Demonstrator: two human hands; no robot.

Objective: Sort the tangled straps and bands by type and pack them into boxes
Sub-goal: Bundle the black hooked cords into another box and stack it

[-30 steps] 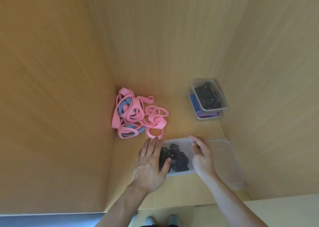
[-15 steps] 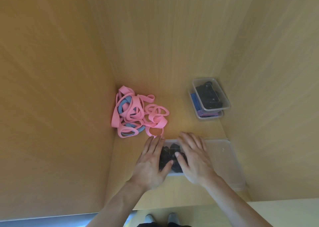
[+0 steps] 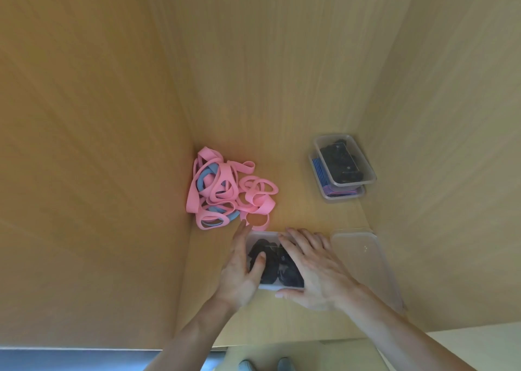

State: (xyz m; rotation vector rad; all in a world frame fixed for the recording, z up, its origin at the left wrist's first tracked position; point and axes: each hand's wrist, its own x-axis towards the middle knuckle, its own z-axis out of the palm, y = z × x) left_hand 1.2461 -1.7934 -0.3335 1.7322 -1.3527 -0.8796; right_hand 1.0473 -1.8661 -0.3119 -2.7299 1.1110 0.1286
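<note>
Both hands lie flat on a clear box (image 3: pixel 263 286) of black straps (image 3: pixel 277 266) at the near edge of the wooden bench (image 3: pixel 296 209). The left hand (image 3: pixel 242 272) has fingers spread along the box's left side, thumb across the top; its grip is wide, holding nothing. The right hand (image 3: pixel 313 269) covers the box's right part, fingers splayed, grip wide too. A loose lid (image 3: pixel 366 263) lies just beside it. A tangle of pink and blue bands (image 3: pixel 225 193) sits in the left corner; two stacked boxes (image 3: pixel 342 167) stand far right.
</note>
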